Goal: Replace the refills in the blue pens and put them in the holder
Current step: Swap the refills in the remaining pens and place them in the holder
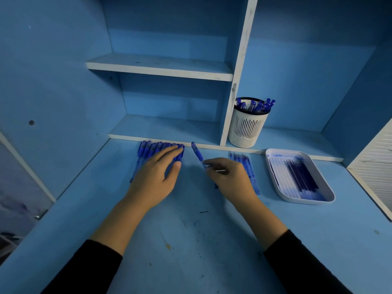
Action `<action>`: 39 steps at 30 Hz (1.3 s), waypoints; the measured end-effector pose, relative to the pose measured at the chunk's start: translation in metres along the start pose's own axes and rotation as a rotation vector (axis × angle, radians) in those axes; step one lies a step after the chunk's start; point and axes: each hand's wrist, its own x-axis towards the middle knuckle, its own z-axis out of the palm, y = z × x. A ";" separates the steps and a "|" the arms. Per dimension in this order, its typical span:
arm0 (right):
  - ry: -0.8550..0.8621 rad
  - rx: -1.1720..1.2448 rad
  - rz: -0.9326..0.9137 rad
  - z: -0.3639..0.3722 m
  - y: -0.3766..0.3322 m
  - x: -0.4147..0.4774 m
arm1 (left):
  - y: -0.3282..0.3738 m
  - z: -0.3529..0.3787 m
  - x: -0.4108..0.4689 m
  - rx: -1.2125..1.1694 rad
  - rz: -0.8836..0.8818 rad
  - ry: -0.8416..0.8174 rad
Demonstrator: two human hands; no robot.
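Standing on the low shelf (pixel 297 141), the holder (pixel 246 128) is a white plastic cup with slotted walls, a dotted base and a black rim. A bunch of blue pens (pixel 257 106) leans inside it, caps up. Right of the holder and nearer me, a shallow white tray (pixel 297 200) with rounded corners lies on the desk (pixel 191 240). It holds thin refills (pixel 297 177) side by side, pale ones at its left and dark blue ones at its right. Just in front of the holder, loose refills (pixel 241 158) lie in a neat row, partly hidden by the right hand (pixel 231 179).

That hand's fingers are curled, pinching the lower end of one blue pen (pixel 198 154). The pen slants up and away, its top near the shelf edge to the holder's left. A thin pale rod shows across the fingers; I cannot tell whether it is a refill.

Farther left of the holder, the left hand (pixel 157 172) lies flat with straight fingers on a pen row (pixel 148 150), which is packed tight against the shelf edge. The desk is matte blue, scuffed and ink-flecked.
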 end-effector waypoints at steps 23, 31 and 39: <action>0.207 0.394 -0.200 -0.029 -0.007 -0.049 | 0.078 0.031 -0.025 -0.869 -0.166 -0.037; 0.212 0.465 -0.182 -0.032 -0.002 -0.043 | 0.070 0.039 -0.028 -0.728 -0.097 -0.098; 0.180 0.524 -0.168 -0.030 -0.002 -0.045 | 0.073 0.037 -0.025 -0.816 -0.075 -0.029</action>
